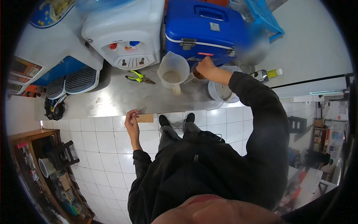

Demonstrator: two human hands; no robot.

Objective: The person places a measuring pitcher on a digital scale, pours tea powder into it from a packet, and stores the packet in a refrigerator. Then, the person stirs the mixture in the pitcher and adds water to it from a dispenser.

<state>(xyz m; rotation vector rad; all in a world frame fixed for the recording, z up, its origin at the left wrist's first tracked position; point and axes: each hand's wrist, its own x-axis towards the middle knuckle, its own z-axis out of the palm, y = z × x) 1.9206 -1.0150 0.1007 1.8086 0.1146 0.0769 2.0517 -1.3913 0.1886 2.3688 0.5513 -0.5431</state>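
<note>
My right hand (206,68) reaches over the counter into a small clear cup (197,75) with brown contents. Its fingers are bent together at the rim, and whatever they hold is hidden. Left of the cup stands a translucent plastic measuring jug (173,71), its handle toward me. A wide clear tub (220,92) with greyish contents sits under my right forearm. My left hand (132,121) hangs by the counter's front edge, fingers loosely curled and apart, apparently holding nothing. Beside it shows a flat tan rectangle (145,118); I cannot tell whether they touch.
Green-handled pliers (140,77) lie on the metal counter (112,89). Behind stand a white water dispenser (125,41) and a blue cooler box (205,30). A yellow-capped item (274,73) lies at right. A black stool (59,155) and a wooden shelf (41,179) stand lower left.
</note>
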